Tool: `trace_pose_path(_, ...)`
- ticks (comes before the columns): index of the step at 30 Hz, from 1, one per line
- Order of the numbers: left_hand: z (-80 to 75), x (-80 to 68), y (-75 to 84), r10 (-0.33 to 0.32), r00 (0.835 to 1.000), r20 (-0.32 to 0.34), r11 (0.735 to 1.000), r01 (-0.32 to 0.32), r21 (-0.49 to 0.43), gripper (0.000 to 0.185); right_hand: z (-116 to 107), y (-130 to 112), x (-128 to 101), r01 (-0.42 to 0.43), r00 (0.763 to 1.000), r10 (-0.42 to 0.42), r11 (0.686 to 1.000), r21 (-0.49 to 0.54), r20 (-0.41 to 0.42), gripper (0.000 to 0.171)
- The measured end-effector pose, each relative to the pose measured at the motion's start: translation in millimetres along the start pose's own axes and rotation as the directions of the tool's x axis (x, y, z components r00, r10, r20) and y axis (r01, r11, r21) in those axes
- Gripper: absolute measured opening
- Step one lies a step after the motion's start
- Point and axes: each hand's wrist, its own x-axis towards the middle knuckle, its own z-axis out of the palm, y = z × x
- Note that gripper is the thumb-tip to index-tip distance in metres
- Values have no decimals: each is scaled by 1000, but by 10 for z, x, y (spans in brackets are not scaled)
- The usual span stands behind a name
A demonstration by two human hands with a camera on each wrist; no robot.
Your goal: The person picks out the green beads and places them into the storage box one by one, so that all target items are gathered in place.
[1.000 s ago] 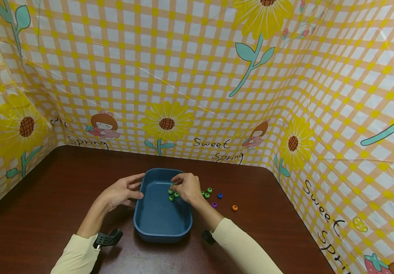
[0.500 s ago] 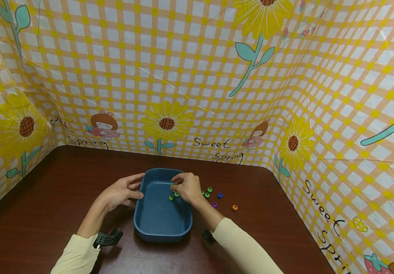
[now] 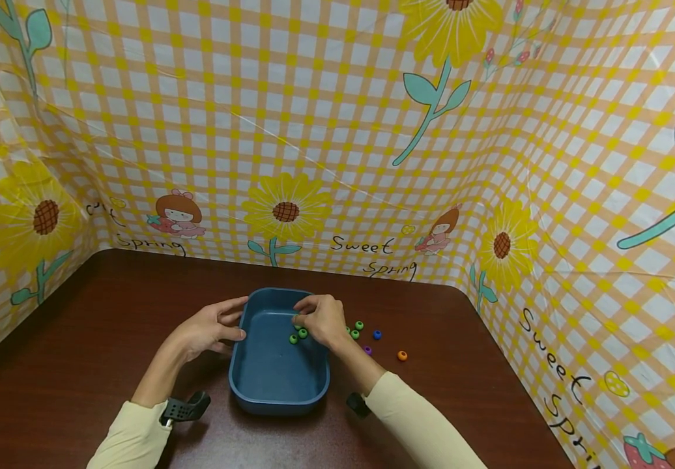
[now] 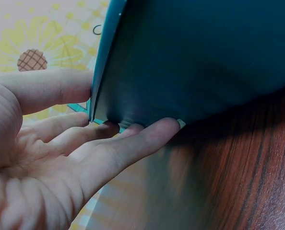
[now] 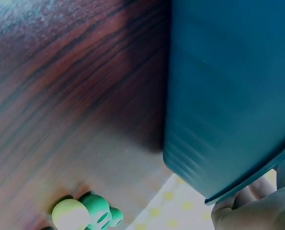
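the blue tray (image 3: 279, 381) is steadied at its nine o'clock wall by the left hand (image 3: 208, 331), fingers straight. at two o'clock the right hand (image 3: 321, 320) is held over green beads (image 3: 298, 336); its grip cannot be told. sorting step judged in hand; the next pick calls for the loose beads (image 3: 358, 329) at three o'clock.

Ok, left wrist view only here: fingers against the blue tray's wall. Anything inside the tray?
Observer: Two green beads lie in the blue tray, toward its far right.
Operator: And the right hand?
Observer: The right hand is over the tray's far right rim, fingertips bunched above those beads; a pinch I cannot confirm.
Operator: Beads outside?
Observer: On the table right of the tray: two loose green beads, a blue bead, a purple bead, an orange bead.
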Motion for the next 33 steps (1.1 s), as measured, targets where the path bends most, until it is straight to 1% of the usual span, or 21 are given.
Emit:
trace_pose_path(6, 3, 0, 1, 2, 1000, 2, 1000, -2, 1, 80, -47, -12, 5, -38, 999, 38, 998, 56, 6, 19)
trace_pose_path(9, 3, -3, 1, 3, 1000, 3, 1000, -3, -1, 81, -76, -16, 8, -39, 999, 39, 997, 65, 2, 19)
trace_pose_path(14, 4, -4, 0, 0, 1000, 4, 1000, 0, -5, 81, -162, -9, 11, -28, 999, 30, 998, 58, -29, 15)
trace_pose_path(20, 4, -5, 4, -9, 1000, -2, 1000, 9, 0, 81, -348, 12, -10, -45, 997, 47, 998, 46, -61, 15)
trace_pose_path(26, -1, -10, 7, -16, 1000, -5, 1000, 16, 3, 81, -527, 77, -70, -73, 995, 75, 997, 29, -69, 17)
trace_pose_path(30, -1, -13, 5, -20, 1000, 1, 1000, 20, -7, 81, -600, 159, -117, -102, 992, 102, 995, 10, -76, 17)
trace_pose_path(33, 0, -9, 1, -16, 1000, 6, 1000, 16, -9, 81, -652, 223, -155, -129, 988, 130, 991, 20, -77, 17)
